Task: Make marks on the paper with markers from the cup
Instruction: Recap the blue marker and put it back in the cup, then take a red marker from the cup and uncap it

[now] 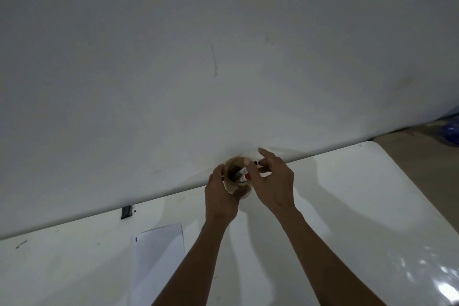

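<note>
- Left hand [220, 200]: bare, no ring or glove visible.
- Right hand [273, 185]: bare, likewise unadorned.
- Forearms: both uncovered (no sleeve edge in frame), no watch or band at either wrist.

I'm in a bare, dim room: scuffed white table [347, 194] pushed against a plain stained wall [223, 45], nothing homely.

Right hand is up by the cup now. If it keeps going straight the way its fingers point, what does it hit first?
Most likely the wall. The right hand points up and away over the cup, its grip on a marker, and the wall rises just behind the table edge. Depth is unclear.
</note>
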